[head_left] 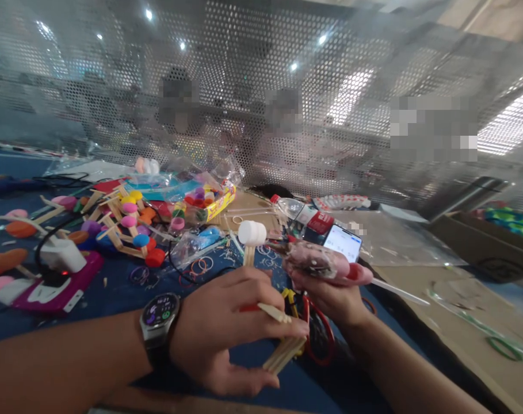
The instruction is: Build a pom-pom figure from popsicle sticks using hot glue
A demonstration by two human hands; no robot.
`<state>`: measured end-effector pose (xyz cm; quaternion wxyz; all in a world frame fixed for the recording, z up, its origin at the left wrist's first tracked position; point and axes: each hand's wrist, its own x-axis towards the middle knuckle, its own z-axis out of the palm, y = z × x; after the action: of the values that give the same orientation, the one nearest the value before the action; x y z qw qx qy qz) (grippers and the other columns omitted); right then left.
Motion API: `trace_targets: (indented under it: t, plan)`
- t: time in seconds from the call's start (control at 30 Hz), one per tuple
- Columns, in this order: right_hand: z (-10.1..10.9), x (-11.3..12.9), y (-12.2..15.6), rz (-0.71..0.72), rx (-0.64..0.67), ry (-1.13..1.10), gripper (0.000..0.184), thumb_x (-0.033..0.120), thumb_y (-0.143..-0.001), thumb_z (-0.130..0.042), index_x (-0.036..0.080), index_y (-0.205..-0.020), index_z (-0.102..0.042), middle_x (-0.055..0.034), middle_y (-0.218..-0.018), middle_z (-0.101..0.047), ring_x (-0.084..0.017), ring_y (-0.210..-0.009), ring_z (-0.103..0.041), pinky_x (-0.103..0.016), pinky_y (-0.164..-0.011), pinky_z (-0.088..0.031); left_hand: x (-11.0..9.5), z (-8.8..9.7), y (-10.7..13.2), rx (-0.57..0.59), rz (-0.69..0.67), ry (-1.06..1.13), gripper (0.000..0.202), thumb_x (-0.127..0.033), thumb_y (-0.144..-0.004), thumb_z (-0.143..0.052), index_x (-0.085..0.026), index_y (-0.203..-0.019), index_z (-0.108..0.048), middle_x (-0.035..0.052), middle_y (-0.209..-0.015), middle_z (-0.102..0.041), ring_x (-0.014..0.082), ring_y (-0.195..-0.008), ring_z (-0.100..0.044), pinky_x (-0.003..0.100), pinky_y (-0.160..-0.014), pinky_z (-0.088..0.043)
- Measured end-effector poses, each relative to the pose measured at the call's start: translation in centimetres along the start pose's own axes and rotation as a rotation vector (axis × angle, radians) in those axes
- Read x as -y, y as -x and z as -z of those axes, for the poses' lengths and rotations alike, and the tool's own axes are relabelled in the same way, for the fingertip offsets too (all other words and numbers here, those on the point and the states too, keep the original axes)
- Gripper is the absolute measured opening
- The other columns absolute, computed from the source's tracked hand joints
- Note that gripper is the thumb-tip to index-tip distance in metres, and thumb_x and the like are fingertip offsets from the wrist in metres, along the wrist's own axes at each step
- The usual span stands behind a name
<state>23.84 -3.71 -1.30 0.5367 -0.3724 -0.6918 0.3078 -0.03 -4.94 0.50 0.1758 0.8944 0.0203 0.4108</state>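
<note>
My left hand [226, 328], with a round watch [160, 313] on the wrist, is closed around a frame of wooden sticks [282, 351]. One stick rises from the hand and carries a white bottle cap [252, 233] at its top. My right hand [330, 293] grips a pink glue gun [325, 264], its nozzle pointing left toward the upright stick just below the cap. A red-handled pair of scissors [319, 339] lies on the blue table cover [114, 299] under both hands.
At the left lie several stick-and-cap constructions [123, 224], loose coloured caps, rubber bands [198, 267] and a white charger on a purple base [63, 259]. Behind are bags of caps [201, 201], a phone [342, 241], a water bottle [293, 208] and a perforated metal screen [261, 103]. Cardboard [451, 299] lies at right.
</note>
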Motion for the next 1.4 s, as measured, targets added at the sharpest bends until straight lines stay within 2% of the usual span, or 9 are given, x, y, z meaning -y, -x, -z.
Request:
trace_targets:
  t: [0.13, 0.33, 0.47, 0.57, 0.7, 1.0, 1.2, 1.4]
  plan:
    - [-0.1, 0.5, -0.4, 0.05, 0.031, 0.035, 0.017, 0.037, -0.084, -0.076, 0.031, -0.099, -0.08, -0.005, -0.102, -0.079, -0.029, -0.097, -0.074, -0.046, -0.088, -0.062, -0.1, 0.1, -0.1, 0.016, -0.006, -0.038, 0.054, -0.034, -0.086, -0.069, -0.02, -0.135, -0.053, 0.011, -0.109, -0.068, 0.0253, -0.103, -0.063, 0.044, -0.104, -0.049]
    - [-0.1, 1.1, -0.8, 0.1, 0.062, 0.086, 0.014, 0.035, -0.082, -0.077, 0.03, -0.094, -0.081, -0.0043, -0.096, -0.081, -0.028, -0.088, -0.076, -0.043, -0.082, -0.064, -0.1, 0.1, -0.2, 0.026, -0.011, -0.039, 0.055, -0.035, -0.086, -0.067, -0.021, -0.137, -0.051, 0.0103, -0.106, -0.068, 0.025, -0.1, -0.064, 0.043, -0.099, -0.052]
    - [0.0, 1.3, -1.0, 0.148, 0.092, 0.151, 0.015, 0.032, -0.084, -0.074, 0.033, -0.097, -0.081, -0.0032, -0.1, -0.081, -0.027, -0.09, -0.076, -0.044, -0.087, -0.063, -0.1, 0.2, -0.2, 0.02, -0.008, -0.048, 0.051, -0.034, -0.085, -0.069, -0.019, -0.132, -0.055, 0.0107, -0.107, -0.067, 0.0244, -0.101, -0.063, 0.041, -0.1, -0.051]
    - [0.0, 1.5, -1.1, 0.192, 0.138, 0.147, 0.016, 0.028, -0.087, -0.072, 0.035, -0.099, -0.081, -0.0018, -0.101, -0.081, -0.025, -0.089, -0.077, -0.04, -0.086, -0.063, -0.1, 0.2, -0.2, 0.014, -0.011, -0.063, 0.047, -0.033, -0.086, -0.069, -0.017, -0.128, -0.057, 0.0111, -0.106, -0.067, 0.0239, -0.102, -0.062, 0.039, -0.101, -0.051]
    - [-0.1, 1.7, -1.2, 0.184, 0.166, 0.141, 0.017, 0.026, -0.088, -0.07, 0.032, -0.101, -0.08, -0.003, -0.1, -0.081, -0.025, -0.088, -0.077, -0.037, -0.079, -0.064, -0.1, 0.2, -0.2, 0.025, -0.009, -0.075, 0.045, -0.035, -0.088, -0.067, -0.018, -0.128, -0.057, 0.0109, -0.105, -0.067, 0.0237, -0.102, -0.062, 0.038, -0.099, -0.051]
    - [-0.3, 1.8, -1.2, 0.259, 0.193, 0.149, 0.026, 0.02, -0.091, -0.068, 0.034, -0.11, -0.078, -0.0015, -0.105, -0.08, -0.022, -0.093, -0.077, -0.034, -0.081, -0.064, -0.2, 0.2, -0.3, 0.039, -0.013, -0.097, 0.044, -0.036, -0.089, -0.066, -0.016, -0.127, -0.057, 0.0109, -0.104, -0.068, 0.0229, -0.1, -0.062, 0.037, -0.098, -0.051]
    - [-0.3, 2.1, -1.1, 0.228, 0.193, 0.149, 0.018, 0.025, -0.092, -0.068, 0.03, -0.106, -0.079, -0.0035, -0.103, -0.081, -0.023, -0.093, -0.078, -0.033, -0.082, -0.064, -0.1, 0.0, -0.3, 0.009, -0.023, -0.11, 0.037, -0.035, -0.094, -0.061, -0.013, -0.123, -0.062, 0.0107, -0.101, -0.068, 0.0213, -0.101, -0.061, 0.036, -0.099, -0.051]
    - [-0.3, 2.2, -1.2, 0.26, 0.193, 0.121, 0.024, 0.02, -0.092, -0.069, 0.034, -0.11, -0.077, -0.0009, -0.106, -0.081, -0.02, -0.097, -0.078, -0.028, -0.086, -0.064, -0.2, 0.0, -0.4, 0.006, -0.038, -0.131, 0.034, -0.035, -0.095, -0.059, -0.011, -0.12, -0.063, 0.0102, -0.099, -0.068, 0.0204, -0.099, -0.061, 0.036, -0.098, -0.051]
